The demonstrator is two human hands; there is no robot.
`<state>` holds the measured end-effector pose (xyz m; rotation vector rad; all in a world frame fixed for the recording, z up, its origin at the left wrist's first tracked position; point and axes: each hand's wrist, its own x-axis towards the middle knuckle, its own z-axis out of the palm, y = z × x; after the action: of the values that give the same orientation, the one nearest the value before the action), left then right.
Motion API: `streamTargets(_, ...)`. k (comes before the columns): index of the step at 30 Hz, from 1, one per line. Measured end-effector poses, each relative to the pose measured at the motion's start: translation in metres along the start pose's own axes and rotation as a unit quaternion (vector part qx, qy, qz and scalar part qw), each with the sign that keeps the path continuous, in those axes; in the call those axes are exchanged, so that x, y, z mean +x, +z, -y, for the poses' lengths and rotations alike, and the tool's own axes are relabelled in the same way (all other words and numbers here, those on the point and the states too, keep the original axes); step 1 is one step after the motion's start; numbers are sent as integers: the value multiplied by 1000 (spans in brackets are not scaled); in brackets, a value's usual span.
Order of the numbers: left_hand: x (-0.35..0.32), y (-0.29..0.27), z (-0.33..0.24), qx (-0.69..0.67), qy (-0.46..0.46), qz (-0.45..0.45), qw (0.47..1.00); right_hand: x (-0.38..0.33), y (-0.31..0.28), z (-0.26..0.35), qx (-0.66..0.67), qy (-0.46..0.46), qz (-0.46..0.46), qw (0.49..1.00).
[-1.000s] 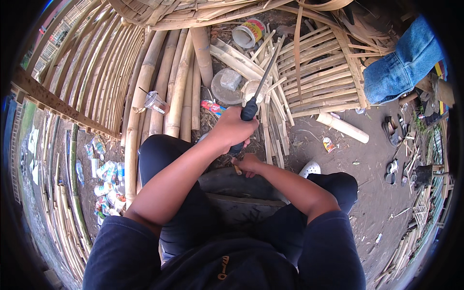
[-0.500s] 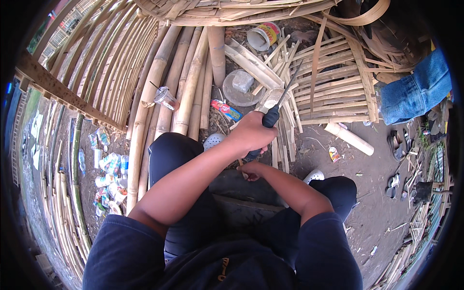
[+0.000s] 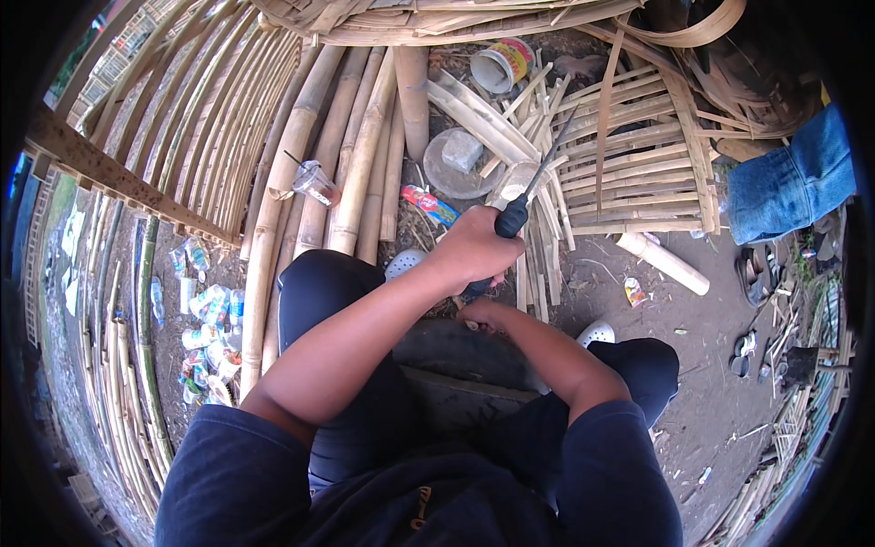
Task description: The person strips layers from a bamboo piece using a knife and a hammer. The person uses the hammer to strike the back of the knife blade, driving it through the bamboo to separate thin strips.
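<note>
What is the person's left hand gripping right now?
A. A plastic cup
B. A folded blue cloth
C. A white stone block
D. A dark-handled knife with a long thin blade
D: the left hand is closed around the dark handle of a knife, whose thin blade points up and away over the bamboo strips, while the plastic cup lies apart on the ground.

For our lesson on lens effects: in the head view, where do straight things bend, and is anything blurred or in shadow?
Head view: the bamboo poles bow toward the black round rim; daylight is even and soft; the left hand and its knife are sharp; the right hand lies partly hidden in shade beneath.
</note>
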<state>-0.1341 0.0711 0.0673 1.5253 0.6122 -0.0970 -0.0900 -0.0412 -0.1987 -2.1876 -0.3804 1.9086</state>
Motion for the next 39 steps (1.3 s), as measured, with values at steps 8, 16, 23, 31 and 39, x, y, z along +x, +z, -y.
streamTargets(8,11,2,2,6,-9,-12,1000,-2,-18,-12,119,26,84,989)
streamTargets(16,12,6,0,5,-20,-16,1000,-43,-28,-33,182,-3,68,981)
streamTargets(23,20,-5,7,-59,-24,27,998,-72,-48,-57,221,29,-27,975)
streamTargets(31,8,-9,0,-81,-48,2,996,-171,-95,-70,161,-177,-270,933)
streamTargets(39,4,-21,-12,-20,-60,-50,997,-270,-126,-68,127,-58,-342,929)
